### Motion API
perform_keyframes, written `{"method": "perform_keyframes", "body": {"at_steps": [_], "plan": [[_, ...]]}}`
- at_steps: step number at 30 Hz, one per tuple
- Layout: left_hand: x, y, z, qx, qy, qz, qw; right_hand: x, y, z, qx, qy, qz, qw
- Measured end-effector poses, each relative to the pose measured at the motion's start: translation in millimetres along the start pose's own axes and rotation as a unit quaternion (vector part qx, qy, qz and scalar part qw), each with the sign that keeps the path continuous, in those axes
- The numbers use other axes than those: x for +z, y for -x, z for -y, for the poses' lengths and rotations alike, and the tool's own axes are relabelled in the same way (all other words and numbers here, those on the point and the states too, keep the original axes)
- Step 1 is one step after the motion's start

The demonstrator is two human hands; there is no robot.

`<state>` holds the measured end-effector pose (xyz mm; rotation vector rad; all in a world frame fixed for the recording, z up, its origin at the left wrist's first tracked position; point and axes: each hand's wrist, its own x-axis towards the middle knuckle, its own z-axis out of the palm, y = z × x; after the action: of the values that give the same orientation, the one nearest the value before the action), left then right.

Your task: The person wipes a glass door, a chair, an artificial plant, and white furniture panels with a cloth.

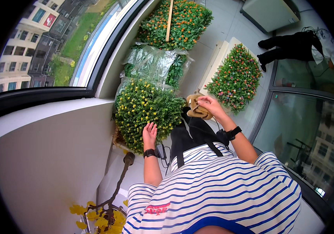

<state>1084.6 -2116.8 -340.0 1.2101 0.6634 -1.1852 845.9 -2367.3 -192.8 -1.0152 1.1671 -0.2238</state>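
Observation:
My right hand (210,106) holds a brown cloth (198,110), bunched up, over my dark trousers. What kind of cloth it is cannot be told. Palm up, with its fingers apart and nothing in it, my left hand (150,132) is at the near edge of a bushy artificial plant with small yellow flowers (146,108). Behind that plant lie green plants partly covered by clear plastic wrap (152,63). Each wrist wears a black strap with a small device.
Orange-flowered greenery (181,20) with a wooden strip (169,20) stands by the window. A mixed-colour flower bush (237,79) rests on a white board (213,64). Another person (298,45) is at upper right near a pale cabinet (269,13). A yellow-leaved branch (120,184) is at lower left.

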Motion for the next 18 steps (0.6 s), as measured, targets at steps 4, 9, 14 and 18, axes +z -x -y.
{"method": "perform_keyframes", "body": {"at_steps": [4, 9, 14, 18], "plan": [[32.4, 6.4, 3.2, -0.031, -0.134, 0.083, 0.987, 10.3, 35.0, 19.1, -0.006, 0.047, 0.007, 0.999], [121.9, 32.6, 19.8, -0.14, -0.308, 0.196, 0.92, 0.0, 53.0, -6.8, -0.049, -0.002, 0.033, 0.998], [190.8, 54.1, 50.7, -0.259, -0.323, 0.362, 0.835, -4.0, 74.5, -15.3, -0.076, -0.011, 0.054, 0.996], [231.6, 92.8, 69.9, -0.311, -0.207, 0.392, 0.841, -17.6, 90.6, -31.9, -0.049, -0.046, 0.006, 0.998]]}}
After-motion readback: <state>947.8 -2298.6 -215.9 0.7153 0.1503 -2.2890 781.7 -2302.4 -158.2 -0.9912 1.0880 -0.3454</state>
